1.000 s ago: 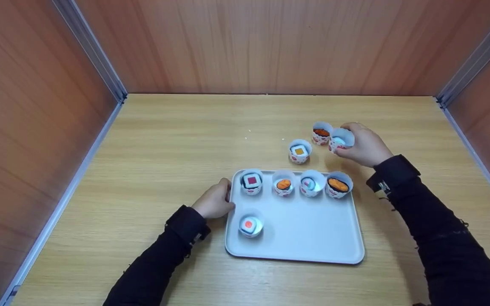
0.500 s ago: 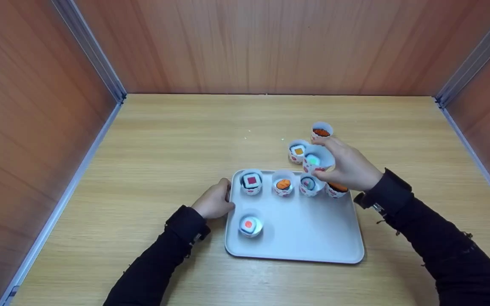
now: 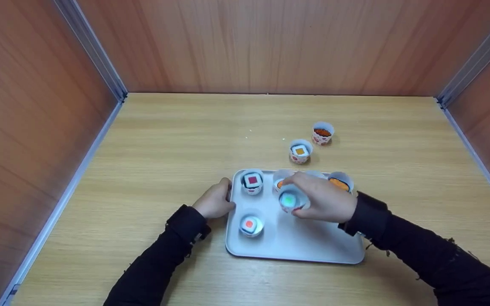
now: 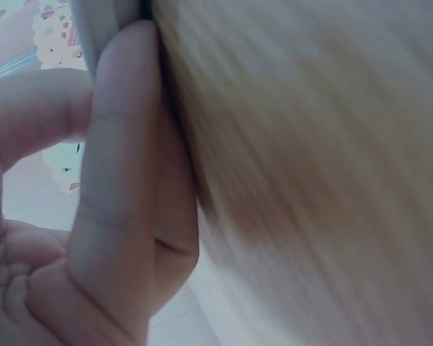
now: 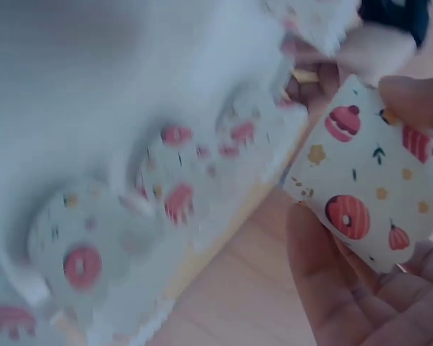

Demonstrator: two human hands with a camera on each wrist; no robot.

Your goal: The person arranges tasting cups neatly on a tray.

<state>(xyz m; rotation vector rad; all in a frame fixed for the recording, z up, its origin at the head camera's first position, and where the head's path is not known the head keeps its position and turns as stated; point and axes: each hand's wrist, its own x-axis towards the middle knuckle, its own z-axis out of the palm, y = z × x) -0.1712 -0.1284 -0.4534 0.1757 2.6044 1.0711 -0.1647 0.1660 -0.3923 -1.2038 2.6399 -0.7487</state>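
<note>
My right hand (image 3: 328, 199) holds a paper baking cup (image 3: 288, 203) between thumb and fingers, over the middle of a white tray (image 3: 300, 244). Inside that cup is a toy-like sushi piece with a green centre; in the right wrist view the cup's wall (image 5: 368, 176) shows pink cake and doughnut prints. My left hand (image 3: 214, 200) grips the tray's left rim. At the tray's back left corner stands a cup with a red-centred roll (image 3: 252, 182), and nearer the front one with an orange-pink centre (image 3: 250, 224). My right hand partly hides the other back-row cups.
Behind the tray, a cup with a yellow-centred roll (image 3: 300, 151) and one with an orange-red topping (image 3: 323, 133) stand on the wooden table (image 3: 177, 140). A cup with an orange topping (image 3: 341, 182) is at the tray's back right. Wood panels enclose the table's back and sides.
My right hand has carried the green-centred cup from beside the far cup, toward me and left, to above the tray. My left hand has stayed at the rim.
</note>
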